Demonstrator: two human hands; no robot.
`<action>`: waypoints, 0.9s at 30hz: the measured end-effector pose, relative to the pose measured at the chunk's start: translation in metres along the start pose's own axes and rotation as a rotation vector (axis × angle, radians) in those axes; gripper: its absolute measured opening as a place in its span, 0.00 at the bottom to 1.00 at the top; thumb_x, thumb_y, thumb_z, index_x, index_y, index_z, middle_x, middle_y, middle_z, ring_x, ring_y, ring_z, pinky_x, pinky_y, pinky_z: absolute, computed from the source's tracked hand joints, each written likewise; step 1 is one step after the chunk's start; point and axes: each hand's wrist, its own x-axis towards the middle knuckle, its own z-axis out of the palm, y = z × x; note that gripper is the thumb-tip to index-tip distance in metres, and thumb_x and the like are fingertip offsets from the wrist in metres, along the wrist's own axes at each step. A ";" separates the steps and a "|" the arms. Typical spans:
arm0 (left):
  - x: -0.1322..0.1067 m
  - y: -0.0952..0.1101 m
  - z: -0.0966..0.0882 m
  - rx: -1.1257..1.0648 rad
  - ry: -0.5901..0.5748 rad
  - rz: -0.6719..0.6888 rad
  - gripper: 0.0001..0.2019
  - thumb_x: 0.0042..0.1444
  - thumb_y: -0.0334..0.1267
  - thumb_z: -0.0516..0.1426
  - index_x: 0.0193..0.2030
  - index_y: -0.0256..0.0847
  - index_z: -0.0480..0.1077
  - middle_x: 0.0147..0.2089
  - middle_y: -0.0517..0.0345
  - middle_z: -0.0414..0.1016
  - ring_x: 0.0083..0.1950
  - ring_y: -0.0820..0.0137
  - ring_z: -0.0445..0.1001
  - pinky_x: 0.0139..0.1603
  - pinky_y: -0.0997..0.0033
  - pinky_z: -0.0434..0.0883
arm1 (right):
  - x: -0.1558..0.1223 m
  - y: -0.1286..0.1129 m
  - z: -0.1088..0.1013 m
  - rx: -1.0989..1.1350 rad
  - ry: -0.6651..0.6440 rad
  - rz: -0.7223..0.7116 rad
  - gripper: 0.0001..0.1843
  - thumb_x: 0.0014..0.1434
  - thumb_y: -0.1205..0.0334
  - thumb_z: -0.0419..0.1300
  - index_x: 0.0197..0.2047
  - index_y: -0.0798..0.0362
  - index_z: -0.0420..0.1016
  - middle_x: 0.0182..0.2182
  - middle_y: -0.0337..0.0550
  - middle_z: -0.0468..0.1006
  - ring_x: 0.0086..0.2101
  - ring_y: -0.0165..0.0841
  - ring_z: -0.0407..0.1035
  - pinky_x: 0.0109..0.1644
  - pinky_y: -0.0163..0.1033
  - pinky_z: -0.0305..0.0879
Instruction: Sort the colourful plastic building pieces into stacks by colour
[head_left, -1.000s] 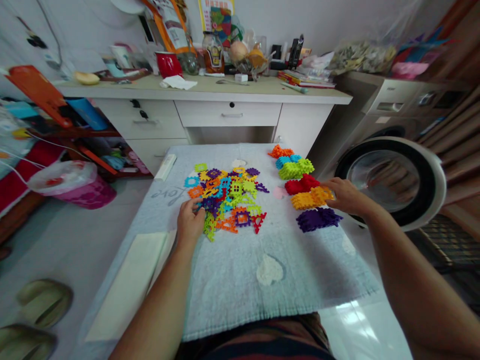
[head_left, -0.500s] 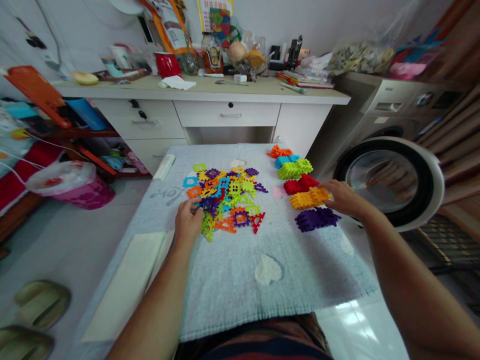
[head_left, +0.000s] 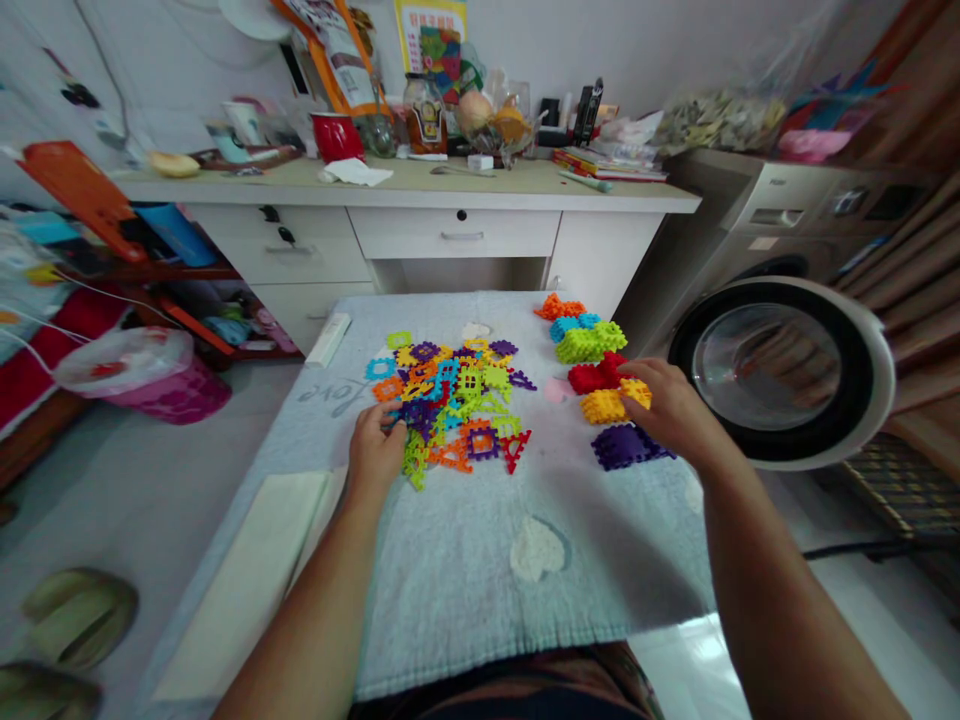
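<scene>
A loose heap of flat, toothed plastic pieces in mixed colours (head_left: 454, 400) lies on a light blue towel (head_left: 465, 540) covering a low table. My left hand (head_left: 379, 452) rests at the heap's near-left edge, fingers curled onto purple and green pieces. Sorted stacks run down the right side: orange (head_left: 559, 306), blue (head_left: 570, 324), green (head_left: 592, 342), red (head_left: 596, 375), yellow (head_left: 609, 403), purple (head_left: 619, 446). My right hand (head_left: 675, 415) lies over the right ends of the yellow and purple stacks, fingers bent onto the yellow one.
A white desk with drawers (head_left: 450, 235) and a crowded top stands behind the table. A washing machine with its round door (head_left: 780, 370) swung open is at the right. A pink bin with a bag (head_left: 142, 375) and slippers (head_left: 75, 610) are at the left.
My right hand slid left and nearer along the sorted stacks, now covering part of the yellow and purple ones. The left hand stayed at the heap's edge.
</scene>
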 end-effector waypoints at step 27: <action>-0.001 -0.003 0.002 -0.023 -0.001 0.012 0.15 0.51 0.36 0.57 0.47 0.43 0.75 0.48 0.53 0.73 0.45 0.65 0.75 0.46 0.64 0.74 | 0.005 -0.136 0.129 0.353 -0.207 -0.186 0.14 0.69 0.56 0.56 0.51 0.50 0.78 0.52 0.49 0.77 0.51 0.41 0.65 0.57 0.48 0.59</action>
